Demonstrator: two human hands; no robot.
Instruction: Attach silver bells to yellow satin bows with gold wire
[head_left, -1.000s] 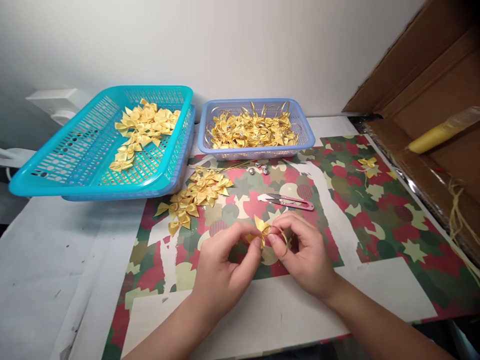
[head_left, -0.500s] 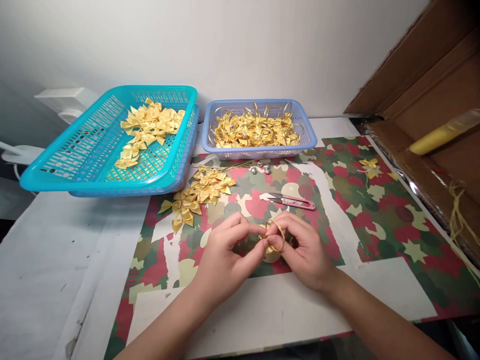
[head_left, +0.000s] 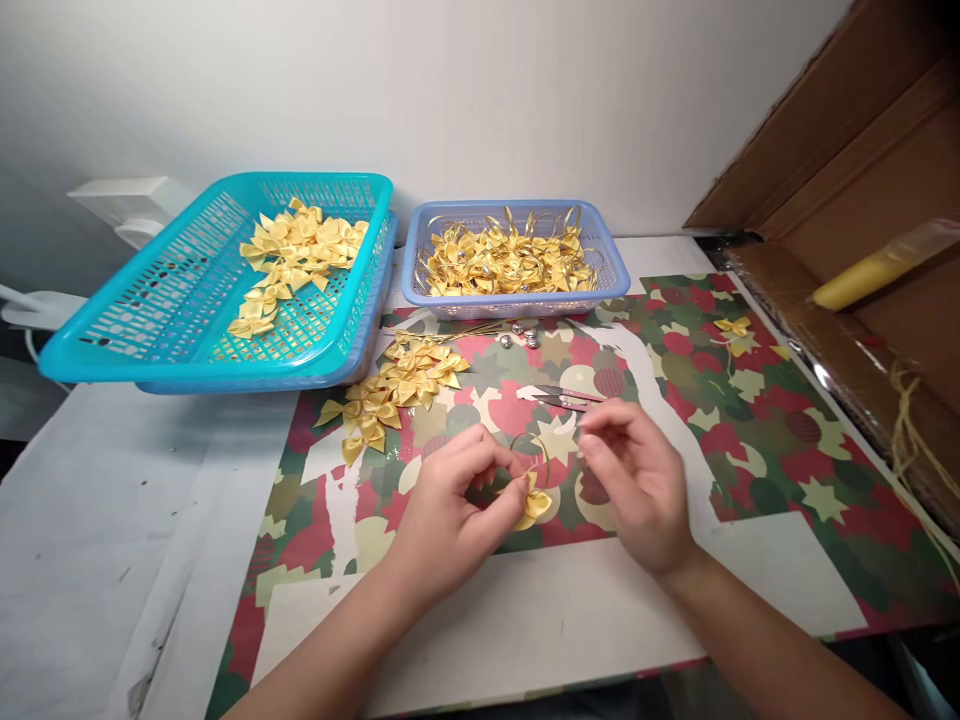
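My left hand [head_left: 461, 495] pinches a yellow ribbon bow [head_left: 535, 507] between thumb and forefinger, just above the patterned sheet. From the same pinch a thin gold wire loop [head_left: 545, 458] curves up to the right. Apart from the bow, my right hand [head_left: 641, 480] is raised with its thumb and fingers parted, and I see nothing between them. Its fingertips partly cover the thread snips [head_left: 559, 399], whose dark blades point left. Whether they touch the snips I cannot tell.
Loose yellow bows [head_left: 409, 375] lie left of the snips. Behind them are several silver bells [head_left: 531, 340] and gold wires. A turquoise basket [head_left: 202, 365] holds bows; a blue basket [head_left: 517, 300] holds bows with wire loops. Cardboard [head_left: 825, 160] stands at the right.
My right hand has let go of the wire loop and moved right, towards the snips. My left hand keeps its pinch, and the bow now shows more fully below the loop.
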